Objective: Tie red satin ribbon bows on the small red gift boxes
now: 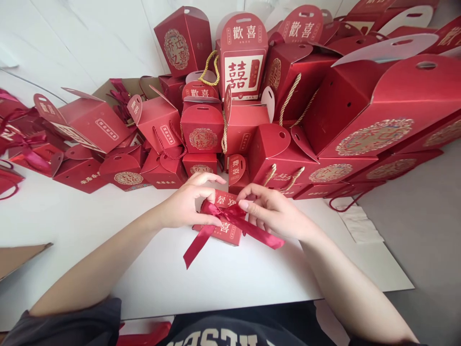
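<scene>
A small red gift box (221, 236) with pale Chinese characters lies on the white table in front of me. A dark red satin ribbon (236, 219) is tied in a bow across its top, its two tails spreading to the lower left and the right. My left hand (189, 199) pinches the bow's left loop between thumb and fingers, the other fingers raised. At the opposite side, my right hand (270, 209) has thumb and fingertips closed on the right loop. The fingers partly cover the box's sides.
Stacked red gift boxes (345, 105), several with rope handles, line the back and right of the white table (151, 274). Ribbon-tied boxes (36, 149) stand at the far left. A brown cardboard flap (21, 257) juts in from the left; folded white paper (358, 223) lies at right.
</scene>
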Available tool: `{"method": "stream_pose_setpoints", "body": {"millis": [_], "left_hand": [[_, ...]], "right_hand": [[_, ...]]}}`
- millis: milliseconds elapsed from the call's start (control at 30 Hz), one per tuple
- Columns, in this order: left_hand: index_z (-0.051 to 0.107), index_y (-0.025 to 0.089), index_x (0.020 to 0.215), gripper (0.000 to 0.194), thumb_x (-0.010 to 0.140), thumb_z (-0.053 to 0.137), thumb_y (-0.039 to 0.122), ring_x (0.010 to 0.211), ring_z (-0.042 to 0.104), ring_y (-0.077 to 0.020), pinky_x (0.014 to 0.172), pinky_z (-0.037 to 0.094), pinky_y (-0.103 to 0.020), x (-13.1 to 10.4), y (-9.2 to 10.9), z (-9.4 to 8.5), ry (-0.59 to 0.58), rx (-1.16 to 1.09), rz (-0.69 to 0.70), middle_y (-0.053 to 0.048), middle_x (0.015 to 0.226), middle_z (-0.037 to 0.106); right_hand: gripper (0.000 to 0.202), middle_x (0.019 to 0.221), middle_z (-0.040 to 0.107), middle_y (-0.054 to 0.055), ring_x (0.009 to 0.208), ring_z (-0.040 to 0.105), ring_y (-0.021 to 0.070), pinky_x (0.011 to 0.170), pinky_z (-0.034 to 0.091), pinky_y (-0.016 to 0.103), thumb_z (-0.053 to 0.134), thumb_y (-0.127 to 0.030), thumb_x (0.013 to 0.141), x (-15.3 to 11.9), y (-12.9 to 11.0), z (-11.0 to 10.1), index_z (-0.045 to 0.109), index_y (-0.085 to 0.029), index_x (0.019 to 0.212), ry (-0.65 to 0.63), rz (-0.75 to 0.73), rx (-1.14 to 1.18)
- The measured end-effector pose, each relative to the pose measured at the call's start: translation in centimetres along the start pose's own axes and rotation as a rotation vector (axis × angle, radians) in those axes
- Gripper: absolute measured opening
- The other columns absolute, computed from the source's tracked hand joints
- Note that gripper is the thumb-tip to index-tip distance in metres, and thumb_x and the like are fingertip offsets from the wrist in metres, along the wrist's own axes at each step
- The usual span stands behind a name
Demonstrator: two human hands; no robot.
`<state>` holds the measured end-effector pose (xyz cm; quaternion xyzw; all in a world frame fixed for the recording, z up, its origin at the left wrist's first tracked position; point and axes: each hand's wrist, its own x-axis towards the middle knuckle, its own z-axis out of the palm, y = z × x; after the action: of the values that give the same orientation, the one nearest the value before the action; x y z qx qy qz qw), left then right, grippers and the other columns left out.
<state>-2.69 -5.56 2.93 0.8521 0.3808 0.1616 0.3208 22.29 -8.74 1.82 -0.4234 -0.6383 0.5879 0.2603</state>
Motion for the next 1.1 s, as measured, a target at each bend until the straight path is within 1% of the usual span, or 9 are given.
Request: {"method": "stream_pose_setpoints", "body": {"millis": [100, 300, 500, 567, 633, 700, 900, 1000, 1100], "left_hand": [[0.056, 0.016, 0.065, 0.036, 0.073, 0.079, 0.043, 0.130, 0.043, -0.0280, 0.110, 0.037, -0.049, -0.1, 0.0, 0.2, -0.030, -0.012, 0.006, -0.007, 0.139, 0.049], [0.069, 0.019, 0.072, 0.028, 0.072, 0.080, 0.045, 0.127, 0.047, -0.0289, 0.110, 0.038, -0.048, 0.0, -0.2, 0.2, -0.031, -0.023, 0.016, -0.006, 0.137, 0.051], [0.075, 0.023, 0.094, 0.030, 0.074, 0.079, 0.045, 0.129, 0.046, -0.0307, 0.113, 0.036, -0.049, 0.0, -1.1, 0.2, -0.057, -0.027, 0.057, -0.007, 0.135, 0.053], [0.075, 0.024, 0.097, 0.024, 0.086, 0.067, 0.043, 0.131, 0.045, -0.0290, 0.114, 0.035, -0.047, -0.1, -1.6, 0.3, -0.072, -0.101, 0.067, -0.007, 0.136, 0.053], [0.074, 0.024, 0.099, 0.028, 0.096, 0.051, 0.039, 0.130, 0.047, -0.0263, 0.113, 0.038, -0.044, -0.2, -2.0, 0.4, -0.074, -0.204, 0.058, -0.006, 0.137, 0.053], [0.074, 0.023, 0.101, 0.032, 0.099, 0.045, 0.037, 0.127, 0.051, -0.0250, 0.110, 0.041, -0.041, -0.3, -2.2, 0.4, -0.055, -0.273, 0.038, -0.007, 0.136, 0.053], [0.075, 0.023, 0.095, 0.029, 0.097, 0.049, 0.037, 0.124, 0.052, -0.0260, 0.108, 0.042, -0.041, -0.4, -2.7, 0.4, 0.011, -0.316, 0.056, -0.009, 0.133, 0.051], [0.074, 0.021, 0.088, 0.030, 0.096, 0.051, 0.038, 0.122, 0.052, -0.0264, 0.107, 0.043, -0.041, -0.4, -3.6, 0.9, 0.036, -0.413, 0.055, -0.010, 0.129, 0.051], [0.070, 0.019, 0.074, 0.035, 0.094, 0.054, 0.042, 0.121, 0.051, -0.0279, 0.107, 0.043, -0.043, -0.4, -4.6, 1.8, 0.064, -0.543, 0.037, -0.010, 0.126, 0.052]], "right_hand": [[0.030, 0.047, 0.043, -0.010, 0.036, 0.035, 0.0041, 0.035, 0.022, 0.016, 0.062, -0.048, 0.091, 0.6, 0.4, 0.3, 0.054, -0.020, 0.084, -0.114, 0.038, 0.059], [0.035, 0.048, 0.063, -0.004, 0.030, 0.046, 0.0061, 0.031, 0.032, 0.015, 0.056, -0.049, 0.094, 1.5, 1.3, -0.8, 0.057, -0.017, 0.080, -0.313, 0.102, 0.202], [0.036, 0.048, 0.062, -0.004, 0.032, 0.046, 0.0039, 0.034, 0.035, 0.013, 0.057, -0.048, 0.094, 1.7, 1.8, -1.3, 0.060, -0.016, 0.079, -0.318, 0.062, 0.153], [0.035, 0.049, 0.061, -0.005, 0.033, 0.046, 0.0039, 0.035, 0.035, 0.014, 0.056, -0.048, 0.095, 1.7, 1.9, -1.3, 0.058, -0.016, 0.080, -0.318, 0.046, 0.152], [0.034, 0.049, 0.060, -0.006, 0.034, 0.047, 0.0039, 0.036, 0.036, 0.014, 0.056, -0.047, 0.095, 1.7, 2.2, -1.2, 0.056, -0.017, 0.080, -0.309, 0.016, 0.164], [0.034, 0.050, 0.059, -0.007, 0.036, 0.048, 0.0040, 0.039, 0.037, 0.014, 0.057, -0.047, 0.095, 1.7, 2.4, -1.2, 0.054, -0.017, 0.078, -0.300, -0.019, 0.180], [0.032, 0.057, 0.062, -0.005, 0.043, 0.054, 0.0059, 0.041, 0.041, 0.016, 0.059, -0.045, 0.094, 1.9, 3.0, -1.2, 0.054, -0.017, 0.079, -0.282, -0.054, 0.258], [0.032, 0.060, 0.065, -0.003, 0.043, 0.056, 0.0077, 0.040, 0.043, 0.018, 0.057, -0.046, 0.095, 2.0, 3.4, -1.3, 0.054, -0.017, 0.082, -0.322, -0.037, 0.292], [0.033, 0.060, 0.061, -0.004, 0.044, 0.053, 0.0061, 0.041, 0.040, 0.017, 0.060, -0.045, 0.094, 2.3, 4.0, -1.3, 0.053, -0.017, 0.077, -0.303, -0.096, 0.292]]}}
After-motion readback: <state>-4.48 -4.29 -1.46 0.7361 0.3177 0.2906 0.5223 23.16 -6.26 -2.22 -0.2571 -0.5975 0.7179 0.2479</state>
